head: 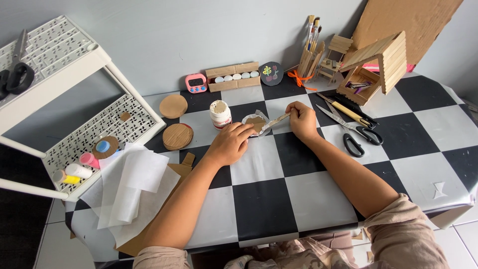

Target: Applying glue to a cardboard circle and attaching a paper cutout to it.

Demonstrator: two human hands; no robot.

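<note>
The right hand has its grip closed on one end of a flat wooden stick, thumb and fingertips pinching it. The stick's other end reaches onto a small piece of cardboard lying on crumpled white paper. The left hand lies on the near edge of that piece, fingers flat and pressing it down rather than clasping it; whether the stick tip carries glue is hard to tell. All this sits in the middle of the checkered table, toward its far edge.

Just left of the cardboard piece stands a small white jar. Further left lie a stack of round cardboard discs and a single disc. Right of the right hand lie black-handled scissors. Along the far edge stand a pink timer, a wooden box of white pots, a holder of brushes and a little stick-built house. At the near left corner lie sheets of white paper, beside a white rack
</note>
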